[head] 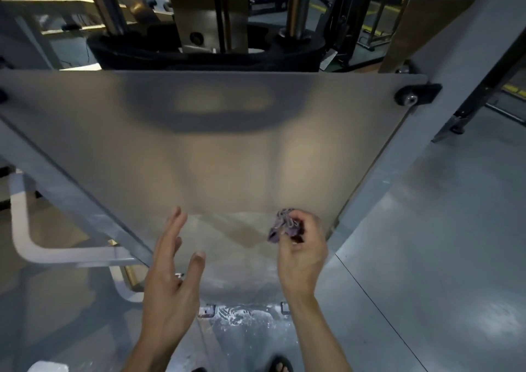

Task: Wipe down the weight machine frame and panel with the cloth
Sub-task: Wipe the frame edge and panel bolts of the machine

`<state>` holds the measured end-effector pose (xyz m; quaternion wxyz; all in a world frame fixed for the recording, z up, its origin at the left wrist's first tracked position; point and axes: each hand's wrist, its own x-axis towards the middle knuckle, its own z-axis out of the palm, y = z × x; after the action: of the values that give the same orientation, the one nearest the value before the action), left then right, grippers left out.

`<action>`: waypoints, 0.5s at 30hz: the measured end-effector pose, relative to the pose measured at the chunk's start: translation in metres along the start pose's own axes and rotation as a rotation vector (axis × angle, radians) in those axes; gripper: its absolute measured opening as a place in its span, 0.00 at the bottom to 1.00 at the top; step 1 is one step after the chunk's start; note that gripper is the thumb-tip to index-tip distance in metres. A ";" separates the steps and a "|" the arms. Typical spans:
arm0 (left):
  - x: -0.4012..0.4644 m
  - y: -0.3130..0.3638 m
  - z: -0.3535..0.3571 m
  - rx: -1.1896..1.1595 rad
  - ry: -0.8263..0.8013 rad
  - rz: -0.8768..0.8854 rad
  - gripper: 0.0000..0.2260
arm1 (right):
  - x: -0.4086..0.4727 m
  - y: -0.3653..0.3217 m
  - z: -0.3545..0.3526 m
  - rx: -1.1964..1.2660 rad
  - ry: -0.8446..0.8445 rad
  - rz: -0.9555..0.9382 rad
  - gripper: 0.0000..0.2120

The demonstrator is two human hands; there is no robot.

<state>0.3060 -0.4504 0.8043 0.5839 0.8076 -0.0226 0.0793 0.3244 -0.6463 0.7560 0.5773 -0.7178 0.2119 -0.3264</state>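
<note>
right hand [303, 250]: ours, at about 5 o'clock in the view; fingers curled, pinching the cloth at the fingertips.
cloth [284, 225]: small purple-grey wad, bunched up, sticking out of our right hand toward 11 o'clock. It sits in front of the panel's lower right part; we can't tell whether it touches the surface.
left hand [170, 269]: ours, at about 7 o'clock; fingers straight and spread apart, thumb out, holding nothing. Fingertips point to 12 o'clock, over the panel's lower left edge; contact with the panel unclear.
panel [213, 143]: big frosted translucent sheet, fills the centre of our view; wide at 12 o'clock, narrowing toward 6 o'clock. Blurred dark and tan shapes show through it. Lower part looks dusty or streaked.
frame [466, 67]: grey painted metal. One sloped beam runs along the panel's right edge from 1 o'clock down to 5 o'clock, another along the left edge from 9 to 7 o'clock, a crossbar at 12 o'clock.
panel mount [412, 95]: black bracket with a round metal fastener, at the panel's upper right corner, 2 o'clock, against the frame.
weight stack parts [210, 24]: metal block, vertical rods and black pieces behind the panel's top edge, 12 o'clock.
floor [427, 257]: grey, glossy, from 3 to 5 o'clock; white scuffs at 6 o'clock below the panel.
sandal [280, 366]: toes in dark footwear at 6 o'clock, bottom edge.
</note>
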 end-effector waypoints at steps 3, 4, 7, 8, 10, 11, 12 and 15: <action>0.010 -0.001 -0.012 0.035 0.020 0.055 0.30 | 0.000 0.004 -0.006 -0.004 0.011 0.059 0.21; 0.013 -0.002 -0.016 0.044 0.023 0.067 0.30 | 0.003 0.005 -0.016 0.017 0.073 0.077 0.22; 0.020 -0.005 -0.030 0.066 0.021 0.088 0.30 | 0.019 0.012 -0.041 0.001 0.277 0.033 0.22; 0.021 -0.006 -0.035 0.077 0.012 0.094 0.30 | 0.022 0.013 -0.041 -0.027 0.297 0.012 0.20; 0.022 -0.010 -0.043 0.081 -0.010 0.092 0.28 | 0.016 0.008 -0.021 -0.035 0.299 0.026 0.18; 0.023 -0.011 -0.046 0.079 -0.014 0.087 0.28 | 0.008 0.003 -0.006 -0.019 0.273 0.033 0.20; 0.024 -0.013 -0.050 0.081 -0.018 0.081 0.27 | -0.002 -0.004 0.009 -0.022 0.231 0.033 0.21; 0.028 -0.018 -0.059 0.114 -0.030 0.070 0.27 | -0.022 -0.010 0.037 -0.072 0.084 -0.010 0.21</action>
<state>0.3297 -0.3871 0.8096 0.5336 0.8393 -0.0551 0.0887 0.3346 -0.6028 0.7565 0.5400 -0.7250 0.2440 -0.3511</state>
